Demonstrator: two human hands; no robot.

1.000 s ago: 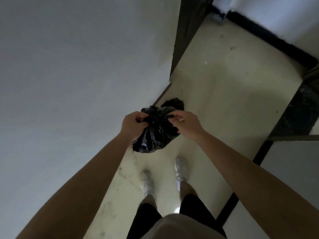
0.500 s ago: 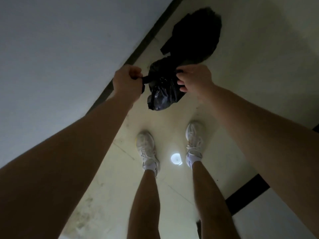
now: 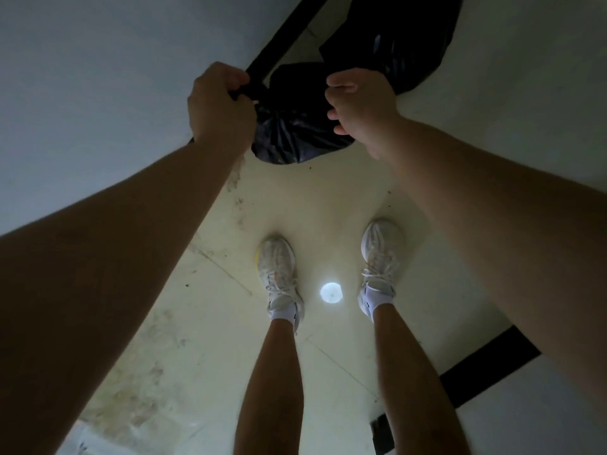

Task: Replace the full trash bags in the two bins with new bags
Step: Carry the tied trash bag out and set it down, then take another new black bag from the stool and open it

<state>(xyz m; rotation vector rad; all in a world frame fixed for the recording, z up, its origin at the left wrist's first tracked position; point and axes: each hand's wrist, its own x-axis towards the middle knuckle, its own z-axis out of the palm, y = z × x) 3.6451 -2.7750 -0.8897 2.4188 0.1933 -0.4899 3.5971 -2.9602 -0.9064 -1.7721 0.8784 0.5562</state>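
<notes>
A small, full black trash bag [image 3: 292, 133] hangs between my hands, low above the floor. My left hand [image 3: 220, 100] grips the bag's gathered top in a fist. My right hand [image 3: 359, 103] is on the bag's right side with its fingers curled; whether it holds the plastic is hidden by the hand itself. A second black trash bag [image 3: 394, 41] lies on the floor just beyond, against the wall's dark skirting. No bin is in view.
A white wall [image 3: 98, 77] with a black skirting [image 3: 282, 37] runs along the left. My two feet in white shoes [image 3: 279, 274] stand on the pale tiled floor [image 3: 328, 198]. Another black skirting strip [image 3: 486, 366] lies at the lower right.
The view has tilted further down and closer. The bag in my hands has dropped lower toward the floor, near the second bag, and my right hand's fingers look looser on it.
</notes>
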